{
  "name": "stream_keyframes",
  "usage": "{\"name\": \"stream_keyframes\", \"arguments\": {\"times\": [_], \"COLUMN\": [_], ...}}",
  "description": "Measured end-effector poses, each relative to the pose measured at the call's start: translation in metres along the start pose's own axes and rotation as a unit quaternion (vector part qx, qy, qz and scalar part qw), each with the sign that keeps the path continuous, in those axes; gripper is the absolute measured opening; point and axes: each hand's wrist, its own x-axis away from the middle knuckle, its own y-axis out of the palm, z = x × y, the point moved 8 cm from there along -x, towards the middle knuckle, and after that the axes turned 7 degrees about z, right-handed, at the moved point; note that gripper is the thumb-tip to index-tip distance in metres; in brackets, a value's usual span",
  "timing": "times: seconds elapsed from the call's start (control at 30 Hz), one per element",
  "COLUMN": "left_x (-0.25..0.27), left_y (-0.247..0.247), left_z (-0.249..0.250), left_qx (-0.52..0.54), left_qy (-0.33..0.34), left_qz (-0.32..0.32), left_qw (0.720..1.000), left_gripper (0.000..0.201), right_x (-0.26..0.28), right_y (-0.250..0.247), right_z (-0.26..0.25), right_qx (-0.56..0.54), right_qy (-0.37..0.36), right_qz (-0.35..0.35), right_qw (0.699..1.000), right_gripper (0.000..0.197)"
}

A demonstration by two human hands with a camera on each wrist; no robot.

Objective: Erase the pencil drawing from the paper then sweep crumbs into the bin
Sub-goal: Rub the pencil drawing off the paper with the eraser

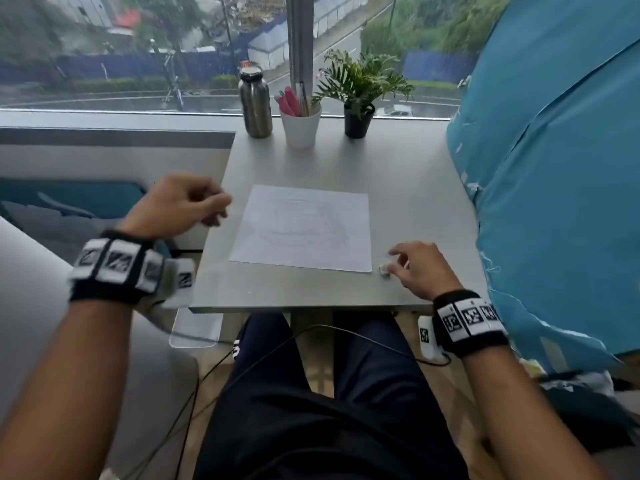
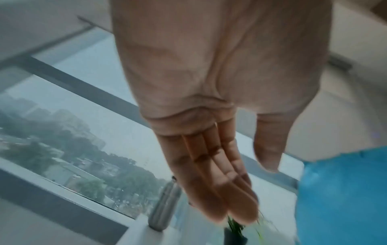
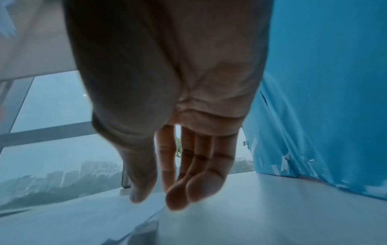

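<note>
A white sheet of paper (image 1: 304, 226) with a faint pencil drawing lies flat in the middle of the grey table (image 1: 412, 188). A small white eraser (image 1: 383, 270) sits on the table just off the sheet's near right corner. My right hand (image 1: 393, 261) hovers over the eraser with fingertips at it; the right wrist view shows this hand (image 3: 158, 199) with fingers extended and nothing in it. My left hand (image 1: 218, 211) floats at the table's left edge beside the sheet, loosely curled and empty. In the left wrist view, the left hand (image 2: 251, 190) has straight fingers.
At the table's far edge by the window stand a steel bottle (image 1: 255, 102), a white cup of pens (image 1: 300, 128) and a potted plant (image 1: 358, 98). Blue cloth (image 1: 554, 168) hangs along the right side. A translucent container (image 1: 195, 327) sits below the table's near left corner.
</note>
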Motion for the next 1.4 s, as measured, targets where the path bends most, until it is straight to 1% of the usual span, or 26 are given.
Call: {"name": "stream_keyframes", "arguments": {"times": [0.03, 0.07, 0.1, 0.13, 0.2, 0.27, 0.3, 0.4, 0.53, 0.57, 0.7, 0.77, 0.83, 0.9, 0.97, 1.03, 1.07, 1.17, 1.2, 1.27, 1.3, 1.4], "left_x": [-0.018, -0.030, -0.042, -0.052, -0.061, -0.060, -0.060, -0.064, -0.065, -0.065, -0.066, -0.065, -0.064, -0.064, -0.065, -0.066, -0.067, -0.070, -0.071, -0.071, -0.072, -0.071], "left_y": [0.014, 0.028, 0.049, 0.073, 0.126, 0.169, 0.185, 0.212, 0.220, 0.221, 0.220, 0.219, 0.221, 0.223, 0.225, 0.226, 0.227, 0.229, 0.229, 0.230, 0.230, 0.230], "left_z": [0.003, 0.007, 0.013, 0.018, 0.021, 0.013, 0.009, -0.001, -0.005, -0.007, -0.012, -0.013, -0.012, -0.015, -0.021, -0.025, -0.025, -0.023, -0.023, -0.022, -0.023, -0.024], "left_qx": [-0.001, -0.025, -0.058, -0.095, -0.158, -0.233, -0.254, -0.270, -0.336, -0.336, -0.297, -0.301, -0.321, -0.336, -0.340, -0.340, -0.339, -0.341, -0.341, -0.340, -0.339, -0.337], "left_qy": [0.001, 0.004, 0.025, 0.051, 0.101, 0.125, 0.125, 0.105, 0.100, 0.094, 0.069, 0.055, 0.050, 0.039, 0.009, -0.018, -0.027, -0.044, -0.047, -0.049, -0.050, -0.052], "left_qz": [-0.001, -0.012, -0.035, -0.059, -0.132, -0.200, -0.220, -0.238, -0.230, -0.234, -0.261, -0.255, -0.243, -0.248, -0.274, -0.298, -0.308, -0.324, -0.327, -0.331, -0.331, -0.332], "left_qw": [1.000, 1.000, 0.997, 0.992, 0.973, 0.943, 0.934, 0.927, 0.908, 0.907, 0.916, 0.917, 0.914, 0.908, 0.900, 0.892, 0.888, 0.881, 0.880, 0.879, 0.879, 0.879], "left_gripper": [0.014, 0.011, 0.009, 0.010, 0.023, 0.043, 0.051, 0.069, 0.087, 0.087, 0.077, 0.079, 0.091, 0.111, 0.129, 0.138, 0.141, 0.146, 0.146, 0.147, 0.147, 0.148], "right_x": [-0.006, -0.009, -0.014, -0.016, -0.019, -0.022, -0.024, -0.031, -0.044, -0.050, -0.077, -0.087, -0.093, -0.096, -0.100, -0.102, -0.100, -0.095, -0.099, -0.105, -0.106, -0.097], "right_y": [0.005, 0.007, 0.011, 0.014, 0.019, 0.020, 0.021, 0.023, 0.024, 0.022, 0.016, 0.022, 0.033, 0.040, 0.037, 0.032, 0.033, 0.041, 0.040, 0.031, 0.030, 0.044], "right_z": [0.003, 0.003, 0.004, 0.003, -0.002, -0.006, -0.006, -0.011, -0.025, -0.030, -0.048, -0.052, -0.056, -0.060, -0.056, -0.051, -0.051, -0.053, -0.048, -0.038, -0.039, -0.053], "right_qx": [0.005, 0.009, 0.011, 0.016, 0.023, 0.033, 0.032, 0.028, -0.006, -0.019, -0.076, -0.099, -0.087, -0.059, -0.058, -0.061, -0.065, -0.086, -0.091, -0.097, -0.097, -0.097], "right_qy": [0.019, 0.033, 0.039, 0.045, 0.029, 0.008, 0.004, -0.008, -0.027, -0.030, -0.040, -0.029, -0.038, -0.056, -0.047, -0.034, -0.034, -0.054, -0.042, -0.014, -0.017, -0.061], "right_qz": [-0.021, -0.039, -0.054, -0.070, -0.096, -0.113, -0.118, -0.128, -0.123, -0.115, -0.077, -0.079, -0.091, -0.091, -0.060, -0.028, -0.034, -0.105, -0.099, -0.049, -0.044, -0.122], "right_qw": [1.000, 0.999, 0.998, 0.996, 0.995, 0.993, 0.992, 0.991, 0.992, 0.993, 0.993, 0.992, 0.991, 0.993, 0.995, 0.997, 0.997, 0.989, 0.990, 0.994, 0.994, 0.986], "right_gripper": [0.034, 0.035, 0.032, 0.024, 0.005, 0.007, 0.009, 0.013, 0.009, 0.007, 0.004, 0.004, 0.008, 0.012, 0.011, 0.009, 0.008, 0.008, 0.008, 0.008, 0.008, 0.009]}}
